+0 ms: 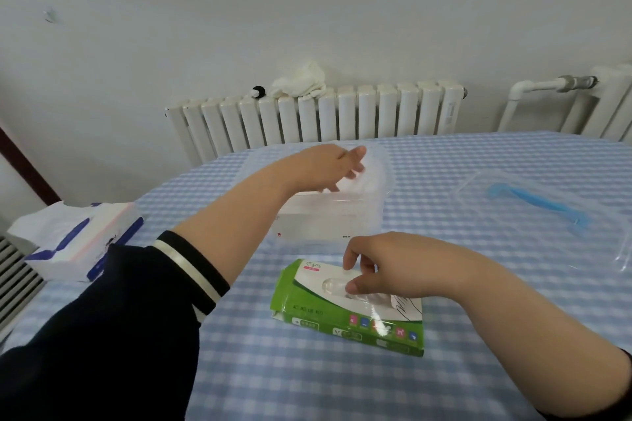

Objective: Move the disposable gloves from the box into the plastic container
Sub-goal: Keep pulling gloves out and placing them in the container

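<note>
The green glove box (349, 308) lies flat on the checked surface (478, 369), its long axis running left to right and slightly away, opening facing up. The right hand (379, 267) hovers at that opening, thumb and forefinger curled close together; whether they pinch a clear glove cannot be told. Beyond it stands the clear plastic container (335, 212), long axis also left to right. The left hand (337, 164) reaches into its open top, fingers loosely spread.
</note>
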The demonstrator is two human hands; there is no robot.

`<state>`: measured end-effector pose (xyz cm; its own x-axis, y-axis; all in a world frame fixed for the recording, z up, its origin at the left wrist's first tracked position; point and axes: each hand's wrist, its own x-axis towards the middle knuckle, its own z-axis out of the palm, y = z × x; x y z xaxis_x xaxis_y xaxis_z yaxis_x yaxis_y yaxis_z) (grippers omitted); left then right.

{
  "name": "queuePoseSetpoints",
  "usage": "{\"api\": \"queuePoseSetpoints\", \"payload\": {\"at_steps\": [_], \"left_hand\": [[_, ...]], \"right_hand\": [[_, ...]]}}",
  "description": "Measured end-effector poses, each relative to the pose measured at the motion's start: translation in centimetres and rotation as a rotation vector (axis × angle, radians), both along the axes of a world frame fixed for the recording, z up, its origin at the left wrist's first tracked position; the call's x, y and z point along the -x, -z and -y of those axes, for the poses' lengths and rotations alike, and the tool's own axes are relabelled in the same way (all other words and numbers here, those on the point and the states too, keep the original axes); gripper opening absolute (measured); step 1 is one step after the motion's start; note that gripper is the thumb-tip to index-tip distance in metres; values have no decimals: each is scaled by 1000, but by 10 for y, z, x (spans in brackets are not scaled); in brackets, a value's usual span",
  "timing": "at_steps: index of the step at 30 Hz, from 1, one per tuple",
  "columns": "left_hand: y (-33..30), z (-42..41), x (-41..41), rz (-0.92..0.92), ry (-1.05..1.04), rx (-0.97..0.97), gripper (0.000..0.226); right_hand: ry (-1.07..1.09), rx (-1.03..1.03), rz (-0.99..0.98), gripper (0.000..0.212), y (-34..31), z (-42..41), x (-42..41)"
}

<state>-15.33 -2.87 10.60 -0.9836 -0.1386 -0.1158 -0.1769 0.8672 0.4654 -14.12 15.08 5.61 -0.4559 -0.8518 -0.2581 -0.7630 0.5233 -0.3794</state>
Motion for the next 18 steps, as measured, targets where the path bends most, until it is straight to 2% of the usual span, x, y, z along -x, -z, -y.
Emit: {"api": "queuePoseSetpoints", "payload": {"at_steps": [3,4,6,8,10,12,15,16,18], "left_hand": [[7,8,-13,-560,68,400,43],[13,8,-21,-738,131,461,40],[26,4,-38,-1022,258,479,36],[43,-3,-56,-1113,316,412,34],[63,-10,-73,-1032,322,318,32],[82,-14,-89,-784,237,191,36],[106,-12,-105,-400,107,0,65],[112,-10,-108,-309,108,-41,78],[118,-9,-113,-191,155,-22,93]], "right_hand": [[0,18,24,41,2,3,2],[-7,20,28,42,4,4,2],[-18,30,22,40,9,6,4],[-21,46,50,32,15,8,5],[-31,78,124,20,19,10,8],[-70,115,201,11,21,10,10],[-139,108,256,18,21,7,17],[-164,84,255,17,22,6,20],[-204,32,260,31,22,4,25]]}}
